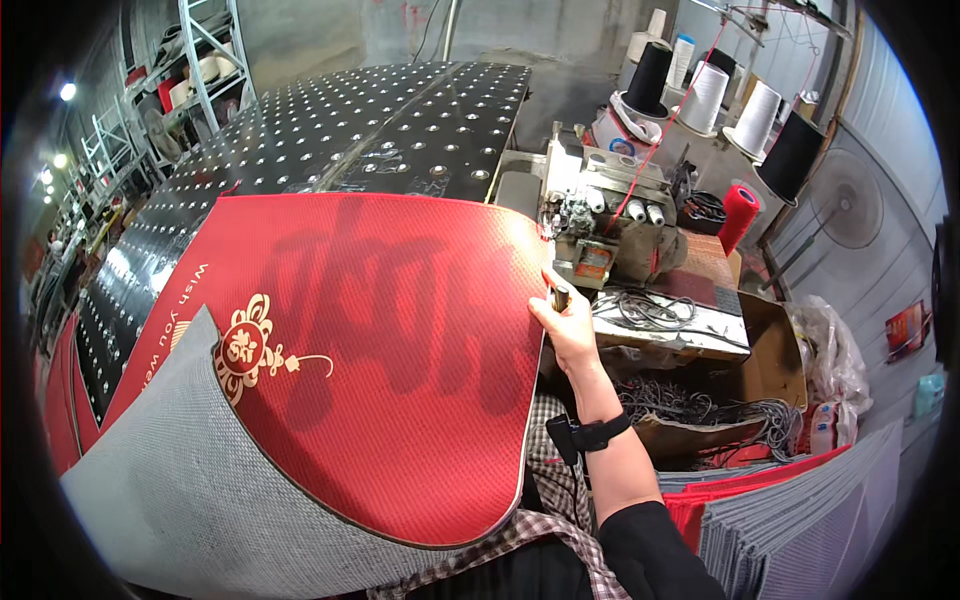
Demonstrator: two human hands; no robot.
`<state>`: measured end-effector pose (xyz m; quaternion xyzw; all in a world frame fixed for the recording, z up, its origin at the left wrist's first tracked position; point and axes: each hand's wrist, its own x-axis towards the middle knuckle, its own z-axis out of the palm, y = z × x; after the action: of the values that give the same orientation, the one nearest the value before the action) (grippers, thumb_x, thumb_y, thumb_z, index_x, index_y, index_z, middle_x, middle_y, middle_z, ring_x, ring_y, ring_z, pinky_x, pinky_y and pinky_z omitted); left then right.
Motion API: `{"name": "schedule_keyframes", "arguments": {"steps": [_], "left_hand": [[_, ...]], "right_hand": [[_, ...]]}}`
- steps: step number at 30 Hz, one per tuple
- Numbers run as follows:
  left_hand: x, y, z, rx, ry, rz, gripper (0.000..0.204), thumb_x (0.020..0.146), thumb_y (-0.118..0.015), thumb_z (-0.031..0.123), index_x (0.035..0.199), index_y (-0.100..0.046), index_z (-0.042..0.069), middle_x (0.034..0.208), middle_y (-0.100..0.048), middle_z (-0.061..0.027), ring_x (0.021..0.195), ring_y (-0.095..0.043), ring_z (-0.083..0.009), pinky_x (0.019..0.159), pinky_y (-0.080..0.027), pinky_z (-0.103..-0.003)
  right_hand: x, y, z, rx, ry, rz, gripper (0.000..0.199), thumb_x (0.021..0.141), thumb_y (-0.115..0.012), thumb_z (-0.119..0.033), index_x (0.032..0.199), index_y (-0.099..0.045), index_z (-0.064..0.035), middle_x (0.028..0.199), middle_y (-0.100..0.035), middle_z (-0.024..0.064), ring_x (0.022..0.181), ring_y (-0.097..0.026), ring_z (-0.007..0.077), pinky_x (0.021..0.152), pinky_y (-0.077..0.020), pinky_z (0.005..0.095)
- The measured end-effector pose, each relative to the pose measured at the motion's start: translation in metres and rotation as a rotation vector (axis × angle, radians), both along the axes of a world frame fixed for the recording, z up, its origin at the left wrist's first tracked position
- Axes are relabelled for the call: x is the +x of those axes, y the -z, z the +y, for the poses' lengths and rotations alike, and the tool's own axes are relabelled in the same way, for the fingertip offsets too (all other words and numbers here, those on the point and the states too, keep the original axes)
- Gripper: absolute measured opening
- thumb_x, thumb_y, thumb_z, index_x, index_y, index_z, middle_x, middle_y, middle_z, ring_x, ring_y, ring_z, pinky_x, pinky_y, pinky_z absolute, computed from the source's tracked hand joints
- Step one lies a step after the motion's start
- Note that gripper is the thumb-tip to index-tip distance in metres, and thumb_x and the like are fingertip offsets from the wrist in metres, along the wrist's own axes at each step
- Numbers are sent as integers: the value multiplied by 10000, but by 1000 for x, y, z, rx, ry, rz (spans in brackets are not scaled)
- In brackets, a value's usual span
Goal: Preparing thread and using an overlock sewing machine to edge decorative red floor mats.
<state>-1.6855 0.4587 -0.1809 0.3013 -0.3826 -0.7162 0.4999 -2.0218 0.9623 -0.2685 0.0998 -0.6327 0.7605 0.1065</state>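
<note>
A large red mat with gold printed decoration and darker patches spreads in front of me. Its near left corner is folded over, so the grey backing shows. My right hand grips the mat's right edge, thumb on top, close to an overlock sewing machine. A small black object sticks out between those fingers; its kind is not clear. The mat's far right corner lies at the machine's needle area. My left hand is out of sight.
Behind the mat stretches a black table studded with shiny balls. Thread cones stand beyond the machine. On the right are a cardboard box of thread waste and a stack of folded mats. A fan is by the wall.
</note>
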Motion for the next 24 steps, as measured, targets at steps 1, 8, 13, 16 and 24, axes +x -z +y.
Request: {"name": "schedule_keyframes", "arguments": {"steps": [1,8,13,16,24], "left_hand": [[0,1,0,0,1,-2,587,934,-397,491,1346,-436,75,1383,-430,-119,1262,-410,-278,1037,-335,-408],[0,1,2,17,2,2,583,941,-390,485,1361,-417,82,1399,-412,-113,1274,-396,-278,1046,-324,-415],[-3,0,5,43,1,4,580,946,-385,480,1372,-403,86,1410,-399,-110,1282,-386,-278,1051,-316,-420],[-3,0,6,56,-1,7,579,949,-382,477,1379,-395,89,1417,-391,-107,1287,-380,-278,1055,-311,-423],[8,4,9,126,-19,14,576,957,-374,470,1396,-373,96,1435,-371,-101,1300,-364,-279,1064,-298,-431]], "right_hand": [[1,1,1,18,-2,-33,564,782,-656,-4,1305,-463,76,948,-573,-9,715,-455,25,687,-409,172],[-15,12,2,6,11,-42,539,782,-656,-21,1286,-488,73,864,-566,-21,678,-456,38,656,-416,192],[-47,10,4,77,124,-60,459,796,-650,-64,1234,-556,35,770,-544,-32,633,-456,53,619,-413,219],[-28,14,0,117,167,60,450,824,-650,-79,1241,-539,48,797,-558,-1,669,-494,69,650,-431,229],[95,17,-7,279,-99,22,484,814,-683,-61,1263,-528,33,1211,-607,141,1114,-558,165,984,-405,304]]}}
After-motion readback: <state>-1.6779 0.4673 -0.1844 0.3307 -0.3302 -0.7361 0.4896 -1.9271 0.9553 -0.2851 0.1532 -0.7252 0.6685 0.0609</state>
